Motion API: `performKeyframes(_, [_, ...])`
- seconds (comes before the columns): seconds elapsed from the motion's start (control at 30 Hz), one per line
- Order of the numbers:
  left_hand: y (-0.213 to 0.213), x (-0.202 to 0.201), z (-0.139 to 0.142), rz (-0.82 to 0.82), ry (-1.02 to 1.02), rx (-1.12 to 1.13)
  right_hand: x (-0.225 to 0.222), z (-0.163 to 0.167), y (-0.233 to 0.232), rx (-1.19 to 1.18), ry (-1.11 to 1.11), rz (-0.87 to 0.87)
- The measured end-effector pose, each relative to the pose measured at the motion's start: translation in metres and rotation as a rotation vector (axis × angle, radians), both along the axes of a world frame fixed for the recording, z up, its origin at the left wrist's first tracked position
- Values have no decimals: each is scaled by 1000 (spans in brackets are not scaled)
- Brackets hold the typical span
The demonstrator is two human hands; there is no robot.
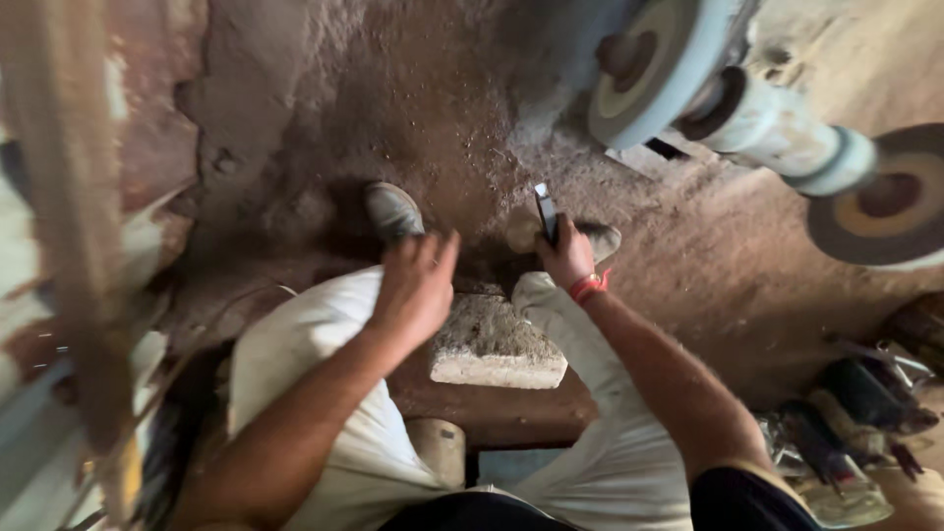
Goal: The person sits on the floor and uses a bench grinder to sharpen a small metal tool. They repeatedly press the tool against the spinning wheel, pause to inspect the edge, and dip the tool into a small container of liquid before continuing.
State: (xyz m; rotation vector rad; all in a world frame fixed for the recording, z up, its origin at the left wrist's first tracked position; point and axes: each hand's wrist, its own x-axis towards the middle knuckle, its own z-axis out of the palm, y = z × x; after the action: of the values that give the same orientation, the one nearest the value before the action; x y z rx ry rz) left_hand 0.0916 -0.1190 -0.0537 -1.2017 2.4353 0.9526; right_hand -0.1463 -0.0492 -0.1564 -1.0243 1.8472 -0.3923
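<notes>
Below the bench grinder (747, 108), a dark flat blade (546, 211) is gripped upright in the curled fingers of the right hand (567, 258). Nothing is held by the left hand (415, 290), its fingers loosely bent above the stone block (497, 349).

A rough grinding workshop is shown. A bench grinder (757, 118) with two abrasive wheels is seen above a bare dirt floor (413, 108) coated in dust. Worn tools (855, 413) are piled at the right, and a stone block (492, 344) is set on the ground.
</notes>
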Motion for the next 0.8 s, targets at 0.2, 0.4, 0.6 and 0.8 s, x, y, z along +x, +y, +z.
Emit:
performKeyframes(0.2, [-40, 4, 18, 53, 49, 112, 6, -85, 4, -27, -15, 181])
performKeyframes(0.4, [-57, 4, 6, -35, 15, -38, 2, -125, -4, 40, -6, 368])
performKeyframes(0.6, [-58, 6, 6, -44, 46, -214, 2, -134, -29, -20, 23, 521])
performKeyframes(0.8, [-45, 7, 8, -38, 75, -188, 23, -107, -35, 68, 21, 439])
